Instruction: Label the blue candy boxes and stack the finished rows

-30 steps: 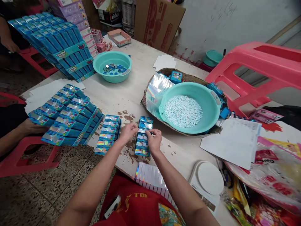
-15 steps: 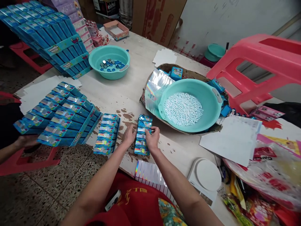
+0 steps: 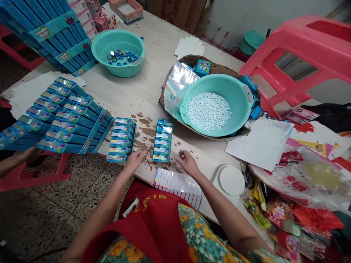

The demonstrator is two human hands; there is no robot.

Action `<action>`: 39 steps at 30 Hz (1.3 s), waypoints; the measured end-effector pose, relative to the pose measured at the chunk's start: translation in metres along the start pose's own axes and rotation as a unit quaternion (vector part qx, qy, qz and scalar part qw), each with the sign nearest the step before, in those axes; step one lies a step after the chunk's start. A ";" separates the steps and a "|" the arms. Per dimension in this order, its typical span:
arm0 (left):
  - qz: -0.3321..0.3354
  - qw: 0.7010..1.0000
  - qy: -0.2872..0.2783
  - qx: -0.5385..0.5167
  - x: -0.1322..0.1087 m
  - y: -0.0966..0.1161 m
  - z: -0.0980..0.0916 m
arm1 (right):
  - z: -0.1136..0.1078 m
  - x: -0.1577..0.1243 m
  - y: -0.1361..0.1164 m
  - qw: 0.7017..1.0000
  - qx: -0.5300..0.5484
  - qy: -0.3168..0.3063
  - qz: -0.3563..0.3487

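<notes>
My left hand [image 3: 136, 160] rests low over the table beside a row of small blue candy boxes [image 3: 120, 140], its fingers stretched out with nothing in them. To the right stands a second row of the same boxes [image 3: 162, 140], several deep, with shiny labels on their upper ends. My right hand [image 3: 188, 162] is just right of this row, apart from it, fingers loosely bent and apart, holding nothing visible. Below both hands, at the table's near edge, lies a sheet of shiny silver stickers [image 3: 177, 184].
A turquoise basin [image 3: 219, 137] of white candies sits in a cardboard box. Another basin [image 3: 120, 71] holds blue and silver discs. Stacked display trays [image 3: 93, 135] crowd the left, beside another person's hand [image 3: 29, 155]. A white scale [image 3: 231, 179] and pink stool [image 3: 287, 47] are right.
My hands have come off the right row of boxes: the right has moved away to its right, the left toward the left row. The view has shifted; the other person's tray stack has shifted left.
</notes>
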State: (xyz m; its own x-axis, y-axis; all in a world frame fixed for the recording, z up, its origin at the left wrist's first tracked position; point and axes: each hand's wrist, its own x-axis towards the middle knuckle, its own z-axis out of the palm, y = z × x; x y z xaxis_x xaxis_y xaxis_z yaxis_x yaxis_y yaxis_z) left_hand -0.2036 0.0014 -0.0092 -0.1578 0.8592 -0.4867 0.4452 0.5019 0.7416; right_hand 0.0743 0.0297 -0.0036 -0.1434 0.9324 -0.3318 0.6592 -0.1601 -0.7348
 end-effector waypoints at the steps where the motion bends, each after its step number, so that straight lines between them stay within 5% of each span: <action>1: 0.011 0.999 -0.029 0.008 -0.008 -0.005 0.002 | -0.005 -0.016 0.013 0.997 -0.067 -0.034 0.006; 4: 0.053 0.991 -0.113 0.042 -0.030 -0.008 0.016 | -0.009 -0.052 0.044 0.973 -0.198 -0.117 0.015; 8: 0.174 0.963 -0.163 0.127 -0.053 0.014 0.042 | -0.007 -0.072 0.046 0.964 -0.178 -0.196 -0.018; 12: 0.298 0.900 -0.228 0.219 -0.069 0.043 0.066 | -0.015 -0.090 0.014 0.967 -0.176 -0.122 -0.138; 16: 0.281 0.906 -0.236 0.209 -0.081 0.062 0.060 | -0.031 -0.115 -0.002 0.965 -0.168 0.061 -0.190; 18: 0.286 0.923 -0.208 0.154 -0.087 0.068 0.040 | -0.039 -0.127 0.003 0.966 -0.106 0.190 -0.140; 20: 0.295 0.932 -0.187 0.093 -0.092 0.071 0.010 | -0.041 -0.136 0.012 0.969 0.008 0.236 -0.080; 24: 0.259 0.961 -0.088 -0.046 -0.099 0.056 -0.060 | -0.017 -0.142 0.017 0.960 0.275 0.049 0.017; 28: 0.169 0.974 0.049 -0.140 -0.117 0.008 -0.131 | 0.022 -0.142 -0.006 0.919 0.363 -0.145 0.060; 34: 0.088 0.957 0.172 -0.218 -0.189 -0.092 -0.210 | 0.079 -0.170 -0.061 0.904 0.421 -0.076 -0.016; 39: 0.000 0.957 0.199 -0.210 -0.253 -0.169 -0.220 | 0.170 -0.217 -0.088 0.871 0.442 -0.212 0.028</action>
State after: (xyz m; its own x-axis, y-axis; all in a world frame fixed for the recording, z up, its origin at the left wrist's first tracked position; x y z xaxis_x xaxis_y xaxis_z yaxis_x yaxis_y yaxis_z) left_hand -0.4325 -0.2789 0.0901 -0.5184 0.7870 -0.3344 0.0652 0.4263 0.9023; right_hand -0.0783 -0.2135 0.0329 -0.5124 0.7412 -0.4336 -0.1251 -0.5640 -0.8163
